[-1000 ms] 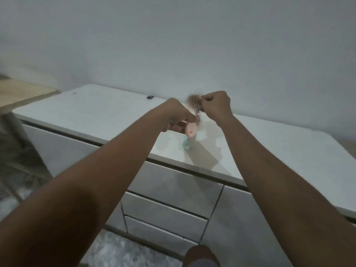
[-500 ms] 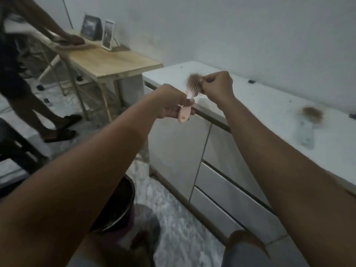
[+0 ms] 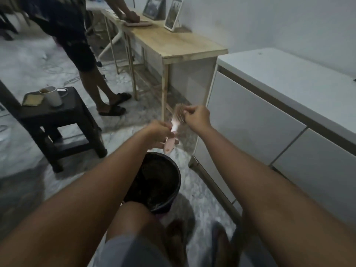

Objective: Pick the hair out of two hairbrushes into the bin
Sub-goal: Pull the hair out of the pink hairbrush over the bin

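While our left hand (image 3: 160,132) grips the pink hairbrush (image 3: 176,123) by its handle above the bin (image 3: 169,189), our right hand (image 3: 197,117) pinches hair at the bristles. Plucking appears underway; next, we judge, the tuft must drop into the bin.

Bin (image 3: 160,182) mouth open below the hands, nothing over it. White cabinet (image 3: 256,120) close on right, black stool (image 3: 57,120) left, wooden bench (image 3: 173,43) leg beyond. Own knee (image 3: 133,214) crowds bin's near rim.
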Demonstrator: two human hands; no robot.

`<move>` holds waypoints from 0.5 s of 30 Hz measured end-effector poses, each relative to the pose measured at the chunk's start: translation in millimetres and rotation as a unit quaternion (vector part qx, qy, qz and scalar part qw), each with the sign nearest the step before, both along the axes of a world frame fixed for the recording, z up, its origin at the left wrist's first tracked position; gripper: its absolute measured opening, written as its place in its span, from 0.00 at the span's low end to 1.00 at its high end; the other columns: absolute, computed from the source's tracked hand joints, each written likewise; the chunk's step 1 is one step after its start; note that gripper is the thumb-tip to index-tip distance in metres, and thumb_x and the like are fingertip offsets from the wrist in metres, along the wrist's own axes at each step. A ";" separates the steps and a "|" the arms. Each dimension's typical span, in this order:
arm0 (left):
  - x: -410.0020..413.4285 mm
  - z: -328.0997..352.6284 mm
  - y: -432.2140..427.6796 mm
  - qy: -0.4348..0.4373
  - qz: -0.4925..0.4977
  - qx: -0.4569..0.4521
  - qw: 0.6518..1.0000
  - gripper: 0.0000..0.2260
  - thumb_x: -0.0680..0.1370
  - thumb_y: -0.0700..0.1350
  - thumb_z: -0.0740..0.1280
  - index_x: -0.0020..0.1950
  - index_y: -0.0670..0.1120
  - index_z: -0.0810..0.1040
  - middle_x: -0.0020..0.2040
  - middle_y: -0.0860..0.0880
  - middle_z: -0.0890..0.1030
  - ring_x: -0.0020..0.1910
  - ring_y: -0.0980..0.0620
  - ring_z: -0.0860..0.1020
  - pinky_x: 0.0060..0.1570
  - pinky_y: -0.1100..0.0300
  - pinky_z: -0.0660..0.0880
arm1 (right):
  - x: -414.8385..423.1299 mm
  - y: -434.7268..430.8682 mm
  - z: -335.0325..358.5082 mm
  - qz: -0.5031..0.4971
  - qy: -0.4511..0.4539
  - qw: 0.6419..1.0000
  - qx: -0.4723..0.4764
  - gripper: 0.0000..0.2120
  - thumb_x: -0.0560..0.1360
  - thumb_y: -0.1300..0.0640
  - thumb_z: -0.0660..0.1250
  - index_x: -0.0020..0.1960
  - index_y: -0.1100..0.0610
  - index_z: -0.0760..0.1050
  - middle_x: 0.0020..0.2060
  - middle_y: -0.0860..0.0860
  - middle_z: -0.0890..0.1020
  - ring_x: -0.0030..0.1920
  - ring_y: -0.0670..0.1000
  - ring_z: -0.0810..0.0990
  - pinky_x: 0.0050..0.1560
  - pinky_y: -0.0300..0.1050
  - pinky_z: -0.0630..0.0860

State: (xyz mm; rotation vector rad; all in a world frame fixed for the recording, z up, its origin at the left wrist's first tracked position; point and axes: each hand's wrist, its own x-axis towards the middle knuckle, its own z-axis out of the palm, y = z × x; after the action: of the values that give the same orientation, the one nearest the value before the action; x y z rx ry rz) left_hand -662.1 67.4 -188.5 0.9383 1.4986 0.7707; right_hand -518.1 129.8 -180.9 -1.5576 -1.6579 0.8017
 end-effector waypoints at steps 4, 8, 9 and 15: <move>4.4 -46.3 -25.3 -0.002 0.064 -0.046 0.997 0.11 0.78 0.35 0.68 0.61 0.39 0.76 0.56 0.39 0.83 0.49 0.44 0.85 0.49 0.42 0.81 | -11.2 -3.3 -52.2 0.046 0.041 0.996 -0.057 0.11 0.78 0.66 0.65 0.59 0.63 0.82 0.55 0.58 0.85 0.58 0.54 0.82 0.61 0.46 0.77; 18.6 -95.3 -43.2 0.013 0.107 -0.099 0.989 0.10 0.79 0.32 0.65 0.49 0.47 0.77 0.53 0.42 0.83 0.48 0.46 0.85 0.57 0.38 0.78 | -13.0 -9.5 -110.7 0.106 0.034 0.990 -0.087 0.13 0.77 0.66 0.64 0.58 0.61 0.82 0.55 0.56 0.85 0.59 0.54 0.81 0.60 0.43 0.76; 22.0 -107.8 -45.7 0.017 0.119 -0.108 0.987 0.10 0.79 0.32 0.65 0.50 0.47 0.78 0.53 0.42 0.83 0.48 0.46 0.84 0.57 0.38 0.78 | -12.0 -11.0 -124.2 0.124 0.030 0.987 -0.093 0.13 0.78 0.66 0.64 0.59 0.61 0.82 0.56 0.56 0.84 0.60 0.54 0.81 0.59 0.41 0.75; 34.2 -164.0 -57.7 -0.006 0.218 -0.126 0.968 0.11 0.79 0.34 0.67 0.58 0.45 0.76 0.55 0.41 0.82 0.49 0.45 0.84 0.54 0.38 0.79 | -7.3 -13.7 -177.6 0.215 0.027 0.969 -0.119 0.19 0.76 0.70 0.61 0.61 0.57 0.81 0.56 0.52 0.84 0.56 0.47 0.80 0.52 0.34 0.74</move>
State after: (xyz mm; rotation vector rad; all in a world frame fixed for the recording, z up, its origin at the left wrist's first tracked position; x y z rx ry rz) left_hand -627.8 9.7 -352.5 0.4145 1.7700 0.8663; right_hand -525.4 116.0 -358.5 -1.3261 -1.9448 1.2990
